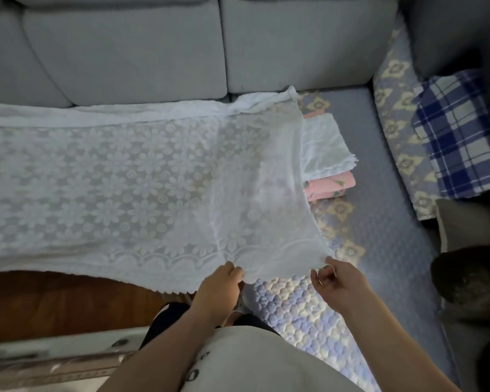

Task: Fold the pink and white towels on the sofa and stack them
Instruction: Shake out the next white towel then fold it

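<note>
Currently, a white lace cloth [130, 176] lies spread across the sofa [125, 52] seat, filling the left and centre of the frame, its right end doubled over on itself. My left hand [219, 287], at lower centre, grips the cloth's near scalloped hem with fingers curled over the edge. My right hand [334, 281], just to the right, pinches the cloth's near right corner between thumb and fingers. Beyond that folded end, right of centre, a stack sits on the quilted seat cover [379, 222]: a folded white towel [326, 145] on top of a folded pink towel [330, 186], both partly hidden under the lace. A blue plaid cloth [456, 134] lies at the right edge, well apart from the stack.
</note>
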`<action>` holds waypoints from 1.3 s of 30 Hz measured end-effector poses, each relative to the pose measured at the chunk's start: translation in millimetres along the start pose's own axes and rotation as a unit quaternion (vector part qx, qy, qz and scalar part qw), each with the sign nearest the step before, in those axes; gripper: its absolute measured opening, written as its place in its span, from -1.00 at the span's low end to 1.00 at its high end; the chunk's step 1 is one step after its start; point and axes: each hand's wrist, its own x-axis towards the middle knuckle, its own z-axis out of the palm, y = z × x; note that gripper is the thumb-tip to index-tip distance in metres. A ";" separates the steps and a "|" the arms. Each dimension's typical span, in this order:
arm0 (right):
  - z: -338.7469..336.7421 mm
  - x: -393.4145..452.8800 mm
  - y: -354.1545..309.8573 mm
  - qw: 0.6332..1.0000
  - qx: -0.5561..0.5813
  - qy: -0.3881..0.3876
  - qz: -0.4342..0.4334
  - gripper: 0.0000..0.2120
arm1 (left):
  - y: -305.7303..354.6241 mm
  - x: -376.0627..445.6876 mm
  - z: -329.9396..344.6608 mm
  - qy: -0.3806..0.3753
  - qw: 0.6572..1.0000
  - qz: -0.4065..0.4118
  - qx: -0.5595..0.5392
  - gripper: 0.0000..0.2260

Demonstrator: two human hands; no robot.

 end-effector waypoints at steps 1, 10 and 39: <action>-0.5 2.4 1.0 1.000 -0.017 0.014 -0.004 -0.97 | -2.3 -3.9 1.5 -0.012 1.000 -0.019 -0.022 -0.84; 42.0 -32.6 10.0 0.986 -0.103 0.009 -0.133 -0.90 | -22.9 4.2 -44.7 0.037 0.991 -0.113 -0.066 -0.79; 596.9 -241.6 417.1 0.833 -0.368 -0.372 -0.181 -0.90 | -424.1 -159.8 -318.3 0.126 0.789 -0.323 -0.508 -0.85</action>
